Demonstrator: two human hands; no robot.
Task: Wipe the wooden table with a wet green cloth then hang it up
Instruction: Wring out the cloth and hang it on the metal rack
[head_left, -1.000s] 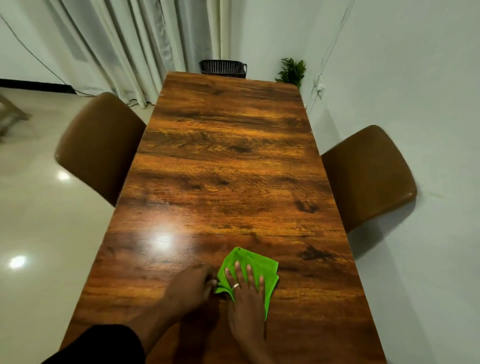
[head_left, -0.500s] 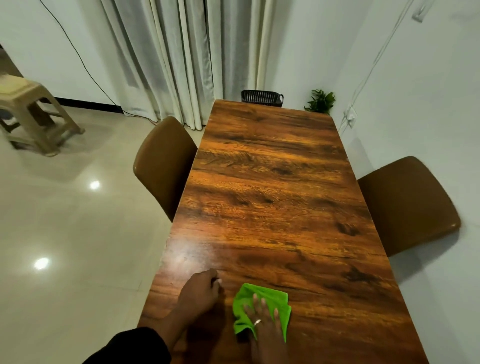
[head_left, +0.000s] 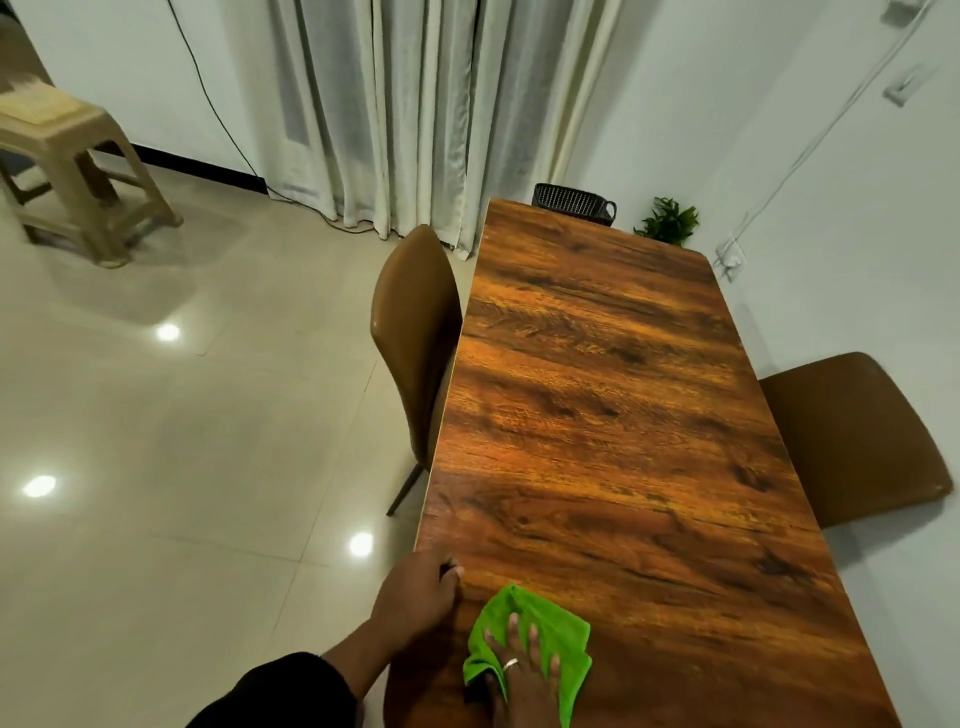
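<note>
Fingers spread flat on crumpled bright green cloth, wooden table

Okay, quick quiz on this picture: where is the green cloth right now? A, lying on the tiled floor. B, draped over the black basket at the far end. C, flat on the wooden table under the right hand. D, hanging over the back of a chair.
C: the green cloth lies on the wooden table, with the right hand spread flat on top of it.
</note>
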